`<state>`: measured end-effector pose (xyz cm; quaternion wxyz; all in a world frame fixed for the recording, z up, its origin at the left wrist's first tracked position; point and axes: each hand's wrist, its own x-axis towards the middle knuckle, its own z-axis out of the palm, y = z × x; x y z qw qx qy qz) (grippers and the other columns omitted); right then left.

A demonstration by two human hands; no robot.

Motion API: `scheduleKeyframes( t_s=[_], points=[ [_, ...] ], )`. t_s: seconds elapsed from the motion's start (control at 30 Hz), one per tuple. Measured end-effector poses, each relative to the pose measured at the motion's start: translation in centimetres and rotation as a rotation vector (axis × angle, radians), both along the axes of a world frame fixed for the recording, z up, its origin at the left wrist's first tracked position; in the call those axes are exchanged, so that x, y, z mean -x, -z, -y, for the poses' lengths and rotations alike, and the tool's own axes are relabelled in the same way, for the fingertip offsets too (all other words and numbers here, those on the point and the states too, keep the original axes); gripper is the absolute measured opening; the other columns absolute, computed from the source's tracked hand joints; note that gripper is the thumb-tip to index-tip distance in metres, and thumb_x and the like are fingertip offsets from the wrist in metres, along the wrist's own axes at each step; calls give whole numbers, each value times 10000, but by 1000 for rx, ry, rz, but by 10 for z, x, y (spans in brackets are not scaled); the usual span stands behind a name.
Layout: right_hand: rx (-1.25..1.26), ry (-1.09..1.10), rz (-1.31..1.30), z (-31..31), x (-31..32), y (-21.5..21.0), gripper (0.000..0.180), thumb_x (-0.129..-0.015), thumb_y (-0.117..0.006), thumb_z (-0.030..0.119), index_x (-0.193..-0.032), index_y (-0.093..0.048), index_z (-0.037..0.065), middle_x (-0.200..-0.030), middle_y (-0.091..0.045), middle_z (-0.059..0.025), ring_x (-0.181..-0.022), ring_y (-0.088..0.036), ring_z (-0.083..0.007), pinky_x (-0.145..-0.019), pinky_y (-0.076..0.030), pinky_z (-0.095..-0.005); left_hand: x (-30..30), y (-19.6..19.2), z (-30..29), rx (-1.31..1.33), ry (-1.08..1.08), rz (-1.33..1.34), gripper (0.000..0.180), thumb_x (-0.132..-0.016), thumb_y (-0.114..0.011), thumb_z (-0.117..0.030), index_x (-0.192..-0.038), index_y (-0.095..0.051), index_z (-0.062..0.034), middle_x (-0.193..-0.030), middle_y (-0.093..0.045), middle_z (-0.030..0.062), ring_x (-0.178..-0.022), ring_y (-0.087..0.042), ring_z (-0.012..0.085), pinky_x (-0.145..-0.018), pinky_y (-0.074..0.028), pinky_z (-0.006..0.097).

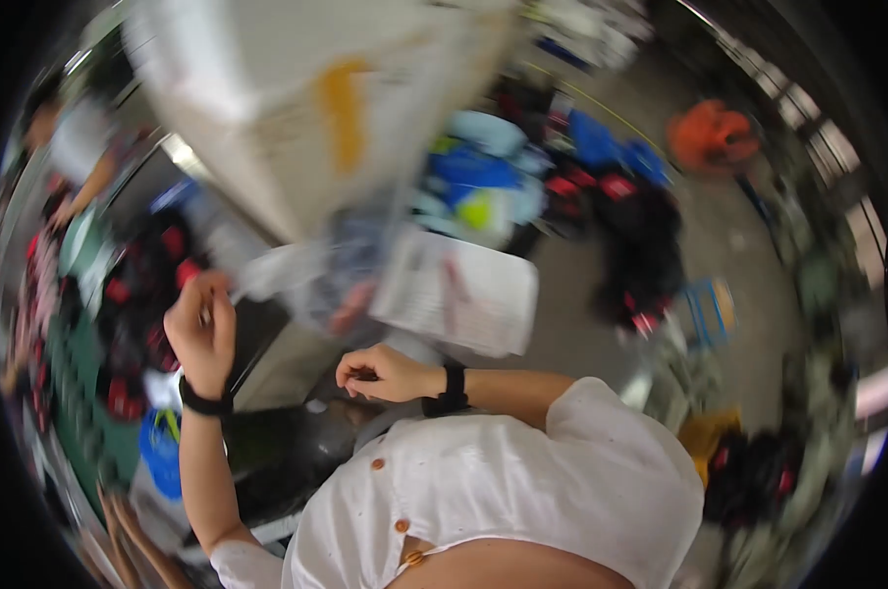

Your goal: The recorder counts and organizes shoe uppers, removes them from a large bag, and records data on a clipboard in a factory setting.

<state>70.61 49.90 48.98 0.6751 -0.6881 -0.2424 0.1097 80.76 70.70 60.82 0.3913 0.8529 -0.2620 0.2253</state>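
Note:
My left hand (203, 329) is raised on the left, fingers pinched at the edge of a clear plastic bag (272, 275). Dark and reddish contents show blurred through the bag (350, 265). Lower down, in front of my white shirt, my right hand (387, 373) is closed with its fingers curled. Whether anything is inside that hand I cannot tell. A white printed sheet (463, 294) lies just beyond it, to the right of the bag.
A large pale container with an orange strip (341, 113) fills the top. Blue bundles (478, 172) and black-and-red items (645, 231) lie beyond. An orange bundle (714, 135) is on the right floor. At left, a person (85, 147) works beside a green belt (80, 412).

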Motion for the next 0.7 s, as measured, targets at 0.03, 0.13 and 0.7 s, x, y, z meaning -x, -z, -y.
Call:
scheduleKeyframes(
  t_s=[0.03, 0.13, 0.7],
  points=[
    [-25, 177, -120, 25, 24, 5, 70, -828, -489, 39, -868, -542, 16, -682, -565, -18, -610, -509, -68, -544, -418, -220, 18, -4, 41, -74, 105, 50, 59, -783, -539, -54, -790, -586, -21, -594, -549, 80, -467, -515, 116, -448, -375, 241],
    [-70, 641, -225, 95, 99, 34, 127, -873, -469, 83, -958, -550, 34, -718, -563, -19, -623, -497, -66, -571, -425, -210, 61, 8, 166, -36, 594, 91, 67, -731, -573, -24, -798, -580, -28, -624, -566, 97, -459, -525, 197, -431, -387, 290],
    [175, 2198, -593, 431, 270, 199, 268, -813, -567, 199, -996, -556, 3, -913, -584, -220, -751, -580, -365, -645, -464, -401, 35, 123, 589, -244, 1021, 16, 151, -725, -599, -127, -870, -597, -84, -832, -565, 75, -741, -588, 279, -622, -473, 374]
  ],
)
